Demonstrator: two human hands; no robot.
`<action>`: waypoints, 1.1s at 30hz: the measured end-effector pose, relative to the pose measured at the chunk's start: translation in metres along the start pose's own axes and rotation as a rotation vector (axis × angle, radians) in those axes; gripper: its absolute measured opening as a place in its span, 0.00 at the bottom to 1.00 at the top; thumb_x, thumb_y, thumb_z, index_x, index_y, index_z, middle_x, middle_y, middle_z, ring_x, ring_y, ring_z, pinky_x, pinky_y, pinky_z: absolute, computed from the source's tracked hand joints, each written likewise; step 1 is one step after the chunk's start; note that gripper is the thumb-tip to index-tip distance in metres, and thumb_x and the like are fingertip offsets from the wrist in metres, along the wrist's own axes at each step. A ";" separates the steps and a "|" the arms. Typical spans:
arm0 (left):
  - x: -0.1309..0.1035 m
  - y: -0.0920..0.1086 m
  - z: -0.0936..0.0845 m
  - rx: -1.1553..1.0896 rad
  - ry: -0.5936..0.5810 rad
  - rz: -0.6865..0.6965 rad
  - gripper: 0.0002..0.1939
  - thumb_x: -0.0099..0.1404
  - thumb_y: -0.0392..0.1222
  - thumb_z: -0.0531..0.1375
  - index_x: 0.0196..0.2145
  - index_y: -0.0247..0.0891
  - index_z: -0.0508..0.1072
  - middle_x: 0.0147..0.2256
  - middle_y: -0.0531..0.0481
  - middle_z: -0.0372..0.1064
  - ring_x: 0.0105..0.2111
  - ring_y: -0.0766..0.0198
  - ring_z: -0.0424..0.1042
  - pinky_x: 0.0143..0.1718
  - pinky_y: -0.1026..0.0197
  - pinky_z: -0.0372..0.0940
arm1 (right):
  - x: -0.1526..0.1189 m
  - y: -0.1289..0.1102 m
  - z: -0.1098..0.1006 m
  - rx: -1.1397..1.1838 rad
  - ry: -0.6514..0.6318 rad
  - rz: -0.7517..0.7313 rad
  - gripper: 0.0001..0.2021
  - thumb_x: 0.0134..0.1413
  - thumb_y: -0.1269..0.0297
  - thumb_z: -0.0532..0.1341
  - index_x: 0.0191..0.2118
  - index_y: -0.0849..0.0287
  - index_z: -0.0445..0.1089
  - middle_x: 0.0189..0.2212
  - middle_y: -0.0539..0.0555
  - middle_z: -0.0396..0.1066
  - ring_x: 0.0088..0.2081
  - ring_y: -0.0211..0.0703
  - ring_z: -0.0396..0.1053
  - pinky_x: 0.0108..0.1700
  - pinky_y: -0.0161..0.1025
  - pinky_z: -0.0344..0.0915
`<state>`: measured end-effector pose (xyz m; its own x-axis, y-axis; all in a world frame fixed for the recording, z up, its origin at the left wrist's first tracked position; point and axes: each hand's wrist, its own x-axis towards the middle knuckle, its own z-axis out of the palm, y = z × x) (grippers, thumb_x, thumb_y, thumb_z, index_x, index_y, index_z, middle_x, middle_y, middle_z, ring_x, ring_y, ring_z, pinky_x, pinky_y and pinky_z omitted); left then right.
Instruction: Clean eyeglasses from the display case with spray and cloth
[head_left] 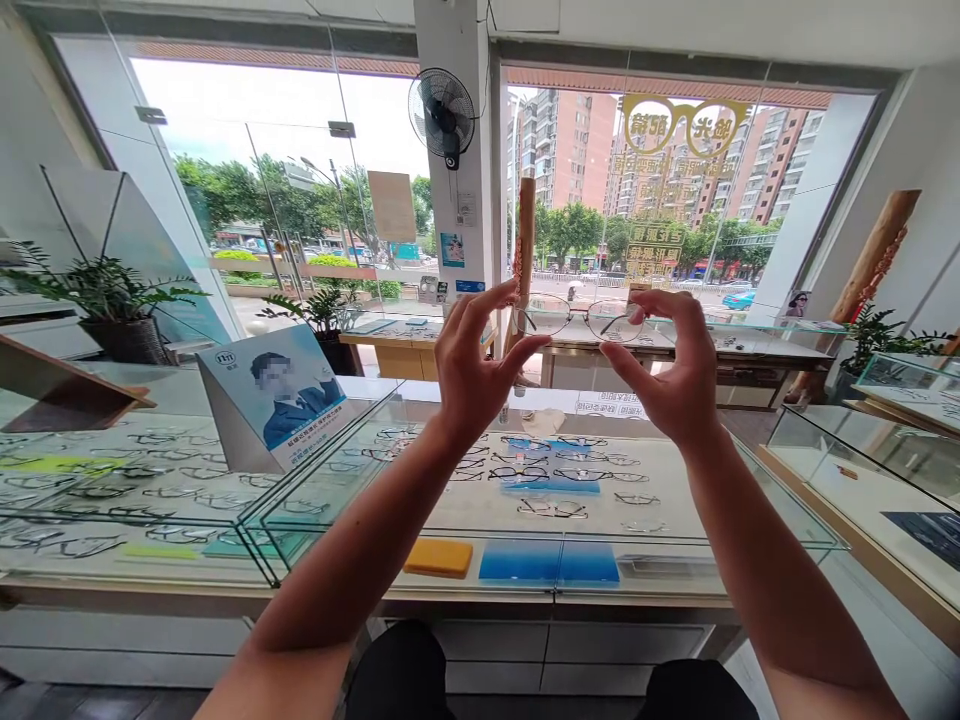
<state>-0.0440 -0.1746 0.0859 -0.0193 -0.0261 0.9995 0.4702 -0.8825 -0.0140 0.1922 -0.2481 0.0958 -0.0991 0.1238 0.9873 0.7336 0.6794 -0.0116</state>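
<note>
Thin-rimmed glasses held up in air above glass display case, window behind. Left hand: thumb and fingers curved around one side of frame, gripping it. Right hand: fingers gripping other side, thumb below. Rows of eyeglasses in case, blue tray and orange block nearer person. Portrait sign to left, black fan on pillar.

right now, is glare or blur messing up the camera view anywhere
in the head view, the sky through the left window is washed out to white; in the head view, the thin-rimmed glasses get a bit lost against the busy backdrop; the head view also shows reflections on the glass counter, and its slanting outer lines suggest wide-angle stretch
</note>
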 end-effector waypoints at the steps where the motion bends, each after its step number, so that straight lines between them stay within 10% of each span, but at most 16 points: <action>1: -0.001 0.000 0.001 0.000 0.004 -0.016 0.29 0.69 0.57 0.71 0.61 0.44 0.73 0.51 0.46 0.81 0.51 0.54 0.80 0.52 0.51 0.75 | 0.000 -0.001 0.000 -0.006 -0.001 0.008 0.20 0.68 0.50 0.66 0.61 0.46 0.68 0.44 0.54 0.73 0.50 0.57 0.74 0.60 0.61 0.71; 24: -0.029 -0.021 0.035 -0.045 0.023 -0.088 0.24 0.68 0.55 0.71 0.55 0.45 0.72 0.51 0.46 0.76 0.50 0.55 0.76 0.51 0.51 0.74 | -0.027 0.038 0.034 0.093 0.010 0.160 0.18 0.65 0.54 0.69 0.57 0.47 0.71 0.51 0.56 0.72 0.53 0.54 0.73 0.54 0.54 0.73; 33: -0.078 -0.052 0.062 -0.039 0.035 -0.210 0.28 0.66 0.55 0.73 0.58 0.47 0.70 0.52 0.43 0.72 0.50 0.54 0.76 0.49 0.50 0.77 | -0.062 0.056 0.074 0.077 0.007 0.213 0.18 0.67 0.59 0.67 0.60 0.45 0.70 0.54 0.58 0.68 0.58 0.58 0.69 0.59 0.59 0.73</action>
<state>-0.0117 -0.0978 0.0100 -0.1442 0.1443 0.9790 0.4181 -0.8878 0.1924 0.1898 -0.1647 0.0219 0.0576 0.2655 0.9624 0.6838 0.6918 -0.2318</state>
